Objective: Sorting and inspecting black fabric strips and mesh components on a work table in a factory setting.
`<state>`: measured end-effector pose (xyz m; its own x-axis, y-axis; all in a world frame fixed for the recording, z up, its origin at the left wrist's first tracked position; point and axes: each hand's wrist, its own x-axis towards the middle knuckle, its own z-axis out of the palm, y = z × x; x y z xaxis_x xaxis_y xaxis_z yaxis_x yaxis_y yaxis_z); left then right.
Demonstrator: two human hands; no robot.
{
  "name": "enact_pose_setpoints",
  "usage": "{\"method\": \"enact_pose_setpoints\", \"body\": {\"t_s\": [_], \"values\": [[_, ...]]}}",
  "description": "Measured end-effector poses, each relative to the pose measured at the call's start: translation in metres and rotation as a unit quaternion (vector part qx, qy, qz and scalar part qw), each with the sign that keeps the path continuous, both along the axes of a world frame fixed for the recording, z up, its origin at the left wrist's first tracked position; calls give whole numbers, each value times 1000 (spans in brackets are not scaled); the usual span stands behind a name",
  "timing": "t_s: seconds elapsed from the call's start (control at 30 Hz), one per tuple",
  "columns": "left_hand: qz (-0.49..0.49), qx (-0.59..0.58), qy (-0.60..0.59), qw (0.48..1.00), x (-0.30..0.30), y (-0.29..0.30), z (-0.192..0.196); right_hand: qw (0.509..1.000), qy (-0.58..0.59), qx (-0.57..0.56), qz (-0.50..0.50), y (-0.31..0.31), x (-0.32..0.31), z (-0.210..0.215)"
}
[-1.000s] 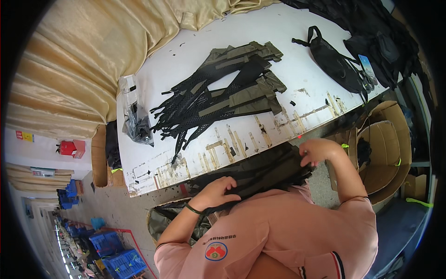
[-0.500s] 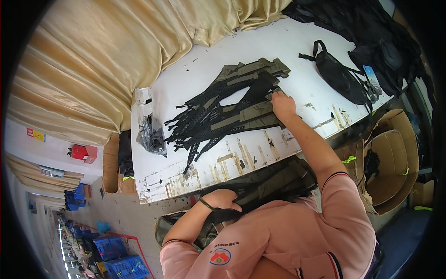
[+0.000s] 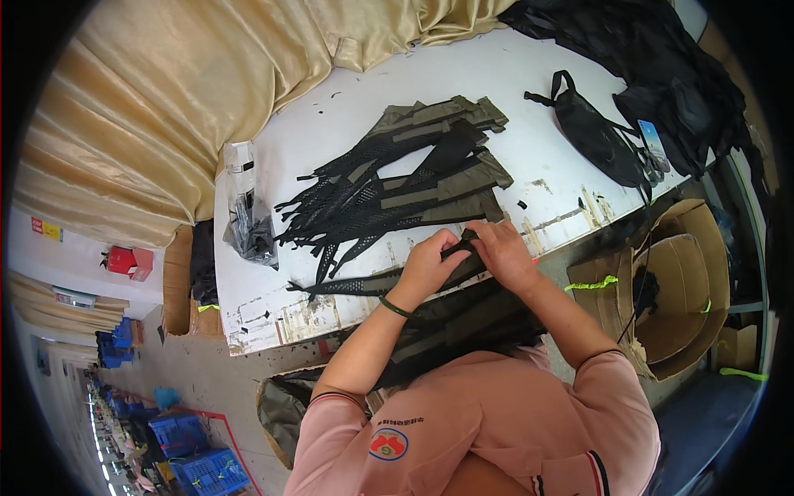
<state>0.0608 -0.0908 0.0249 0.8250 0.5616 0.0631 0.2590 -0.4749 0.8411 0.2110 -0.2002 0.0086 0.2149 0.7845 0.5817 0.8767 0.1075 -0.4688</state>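
Observation:
At the near edge of the white table (image 3: 331,107), my left hand (image 3: 426,264) and my right hand (image 3: 503,255) come together on one black mesh strap piece (image 3: 351,286). Both hands are closed, pinching its right end, which looks folded or bunched between the fingers. Its narrow tail trails left across the table. Just beyond my hands lies a fanned pile of similar straps (image 3: 413,183), black mesh with olive-green fabric panels. More dark and olive fabric pieces (image 3: 447,335) rest below the table edge, close to my body, partly hidden by my arms.
A black bag (image 3: 591,132) and a phone (image 3: 652,147) lie at the right, by a heap of black fabric (image 3: 653,66). Clear plastic packaging (image 3: 248,223) stands at the left. An open cardboard box (image 3: 682,306) is at the right, and a gold curtain (image 3: 182,107) hangs behind.
My right hand has drawn back from the pile to the near edge. My left hand has come up from below the table edge to meet it. A strap piece now stretches between them.

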Motion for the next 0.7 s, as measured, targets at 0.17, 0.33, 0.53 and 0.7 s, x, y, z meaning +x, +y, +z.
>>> {"method": "enact_pose_setpoints", "body": {"t_s": [0.17,0.33,0.53,0.7], "values": [[6,-28,10,1000,-3,-5,-4,990,-85,-54,99,2,13,6],[-39,86,-62,994,-15,-24,7,988,145,-38,24,9,10,8],[-5,35,-6,999,-26,-20,12,792,578,-186,69,1,-1,-20],[-54,-77,-61,994,-25,-18,16,703,657,-181,204,-8,-2,-9]]}}
